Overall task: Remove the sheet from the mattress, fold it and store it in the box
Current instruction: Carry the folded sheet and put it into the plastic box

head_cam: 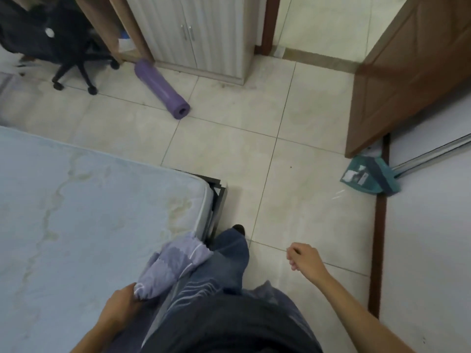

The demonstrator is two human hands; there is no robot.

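Standing at the corner of the bed, by the bare mattress (76, 212). No sheet spread over it now: only pale blue top with some yellow stains.

Left hand (119, 305) low down at the edge of the mattress, closed around a bunch of the sheet (173, 263). Purple and lilac cloth, bunched up, hanging from that hand over the side of the bed and against the leg. Held tight like that probably to pull the rest free and keep it off the floor (293, 174).

Right hand (303, 258) out to the side over the tiles, holding nothing. Fingers curled in loosely, not a tight fist. Likely free for balance, or ready to grab another part of the cloth.

Box nowhere to be seen from here.

Also around: a rolled purple mat (163, 90) lying on the tiles near a cabinet (204, 34), a black chair (63, 47) far off, and a teal dustpan (367, 178) by the brown door (413, 80).

Looks like pulling off is nearly done; folding not yet started.
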